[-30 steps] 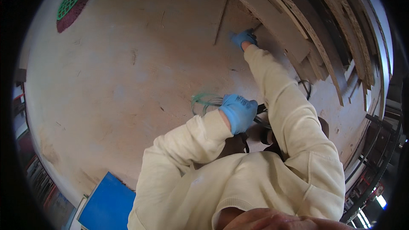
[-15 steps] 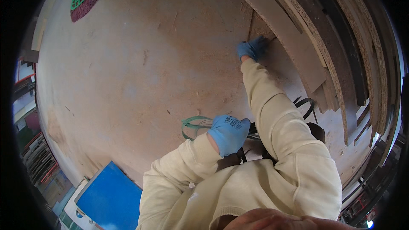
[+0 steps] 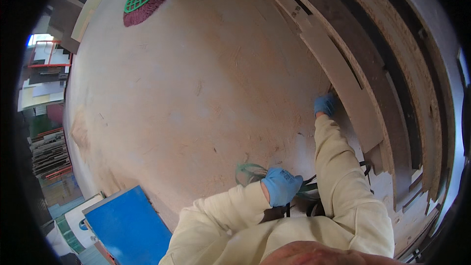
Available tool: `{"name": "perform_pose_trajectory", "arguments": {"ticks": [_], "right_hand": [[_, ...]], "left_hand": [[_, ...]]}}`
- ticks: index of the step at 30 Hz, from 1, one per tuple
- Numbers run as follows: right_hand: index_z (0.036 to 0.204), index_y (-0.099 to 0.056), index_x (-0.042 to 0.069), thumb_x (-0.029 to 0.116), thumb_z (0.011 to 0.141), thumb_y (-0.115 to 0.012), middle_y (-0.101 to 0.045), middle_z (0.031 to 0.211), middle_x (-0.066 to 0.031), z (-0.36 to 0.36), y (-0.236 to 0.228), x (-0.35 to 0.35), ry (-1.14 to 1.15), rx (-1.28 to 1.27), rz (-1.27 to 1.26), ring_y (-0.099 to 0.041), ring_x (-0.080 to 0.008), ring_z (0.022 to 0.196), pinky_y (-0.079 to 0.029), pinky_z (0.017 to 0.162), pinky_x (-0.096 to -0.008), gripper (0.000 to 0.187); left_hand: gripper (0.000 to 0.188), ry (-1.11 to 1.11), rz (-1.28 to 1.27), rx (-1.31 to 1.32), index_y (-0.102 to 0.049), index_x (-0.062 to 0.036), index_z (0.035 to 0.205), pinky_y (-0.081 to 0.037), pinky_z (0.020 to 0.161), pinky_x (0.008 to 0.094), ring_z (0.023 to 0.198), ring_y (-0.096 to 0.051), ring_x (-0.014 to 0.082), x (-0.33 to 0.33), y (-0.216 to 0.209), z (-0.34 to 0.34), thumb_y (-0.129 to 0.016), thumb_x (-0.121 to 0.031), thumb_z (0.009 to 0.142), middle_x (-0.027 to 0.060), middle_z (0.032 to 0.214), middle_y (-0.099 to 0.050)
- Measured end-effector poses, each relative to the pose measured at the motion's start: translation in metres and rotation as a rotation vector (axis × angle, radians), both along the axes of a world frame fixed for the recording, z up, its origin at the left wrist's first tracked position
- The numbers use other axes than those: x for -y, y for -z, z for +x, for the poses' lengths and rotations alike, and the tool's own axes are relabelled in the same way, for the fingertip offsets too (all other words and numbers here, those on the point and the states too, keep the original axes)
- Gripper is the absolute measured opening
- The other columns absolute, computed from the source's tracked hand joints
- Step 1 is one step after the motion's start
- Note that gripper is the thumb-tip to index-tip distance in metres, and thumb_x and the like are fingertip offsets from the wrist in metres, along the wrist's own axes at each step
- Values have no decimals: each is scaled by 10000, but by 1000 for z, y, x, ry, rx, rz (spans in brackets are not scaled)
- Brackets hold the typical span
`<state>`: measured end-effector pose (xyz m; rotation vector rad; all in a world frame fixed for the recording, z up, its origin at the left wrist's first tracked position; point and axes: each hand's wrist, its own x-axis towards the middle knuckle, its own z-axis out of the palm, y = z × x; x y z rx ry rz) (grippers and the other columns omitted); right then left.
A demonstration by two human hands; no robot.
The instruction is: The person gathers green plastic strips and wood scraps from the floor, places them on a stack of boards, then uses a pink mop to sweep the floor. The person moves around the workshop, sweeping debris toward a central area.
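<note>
My left hand (image 3: 282, 186), in a blue glove, is closed around a bundle of thin plastic strapping bands. Loops of green band (image 3: 250, 172) stick out on its left side, and darker band ends (image 3: 309, 186) come out on its right. My right arm stretches forward. At its end my right hand (image 3: 324, 104), also blue-gloved, is low beside the lower edge of the stacked boards (image 3: 346, 93). Its fingers are partly hidden and too small to make out, so I cannot see whether they grip anything.
Long chipboard panels (image 3: 387, 103) lean in a row along the right. Sawdust and splinters lie on the floor (image 3: 196, 108). A broom (image 3: 142, 0) with a green head lies at the far left. Near left stands a blue panel (image 3: 127, 225); stacked sheets (image 3: 49, 154) sit beyond it.
The whole view has shifted, so the floor things appear farther right. My right hand has come nearer to me along the boards' edge. My left hand still holds the bands.
</note>
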<state>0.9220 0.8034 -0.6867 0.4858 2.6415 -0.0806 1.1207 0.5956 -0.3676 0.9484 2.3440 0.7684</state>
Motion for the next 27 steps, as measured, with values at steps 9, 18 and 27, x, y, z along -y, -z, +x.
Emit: {"name": "perform_pose_trajectory", "arguments": {"ticks": [9,18,27], "right_hand": [[1514,-316,15,267,1026,-415,-636,1268,-231,83,-123,59,477,15,-442,-655,-323,1084,-479,973,-426,559],[1465,-414,52,187,843,-611,-642,1166,-301,151,-374,82,184,129,-864,-641,-441,1087,-511,938,-442,666],[1440,-471,63,165,864,-621,-670,1097,-290,153,-699,32,-3,-241,-1110,-667,-427,1034,-526,882,-473,604]], "left_hand": [[287,-141,-457,440,-621,-30,1061,-547,668,526,811,-727,375,-41,-33,26,-633,-182,819,190,875,-731],[383,-403,-652,543,-606,-50,1228,-539,850,543,1009,-701,406,-12,-82,67,-572,-220,886,232,1104,-710],[381,-516,-661,563,-643,-59,1184,-571,776,462,875,-719,367,82,-355,37,-614,-222,841,205,1055,-720]]}}
